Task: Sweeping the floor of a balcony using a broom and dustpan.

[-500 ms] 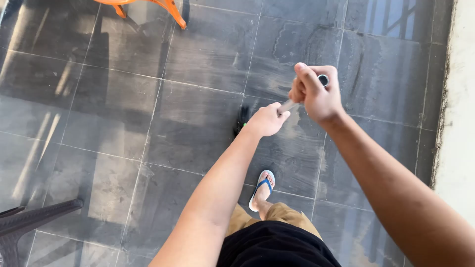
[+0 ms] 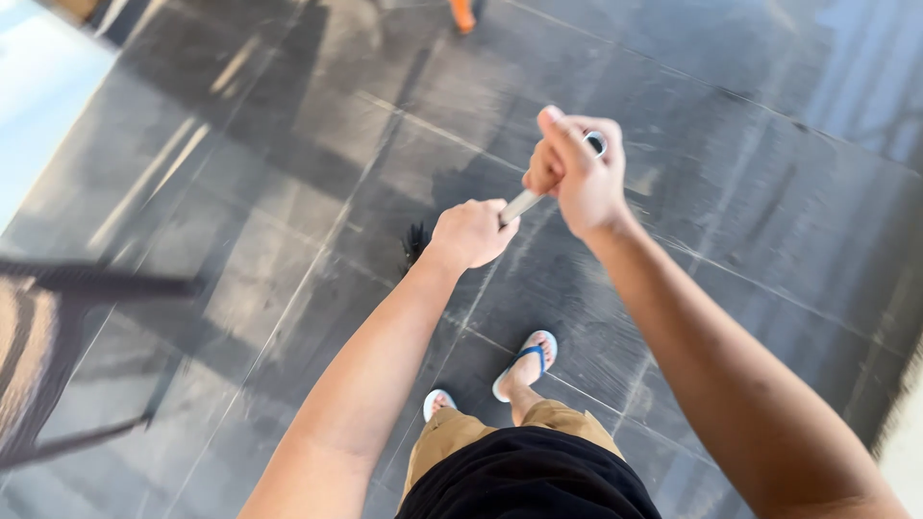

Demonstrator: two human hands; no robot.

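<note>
Above a floor (image 2: 288, 173) of large dark grey tiles, both hands are clenched round one long, thin handle (image 2: 522, 204) that slants down and away from the person. Only a short silvery-grey stretch of that handle shows between the two fists, smooth and metallic-looking, and its top end (image 2: 596, 144) appears as a small round ring with a dark centre poking out of the upper fist. The right hand (image 2: 577, 173) grips the handle at the very top, fingers wrapped tight and thumb laid along it. The left hand (image 2: 469, 234) holds it lower down, just beside the right, its knuckles turned upward so that the rest of the shaft is hidden beneath it. Past the left hand, a small tuft of black bristles (image 2: 415, 242) sticks out low against the floor; whether it touches the tiles cannot be told, and the head that carries it is out of sight. Below the arms stand the person's feet in flip-flops (image 2: 527, 363) with white soles and blue straps, under tan shorts (image 2: 461, 432) and a black shirt. At the left edge stands part of a dark chair (image 2: 58, 327), and at the top edge a bit of an orange leg (image 2: 462, 14) shows
</note>
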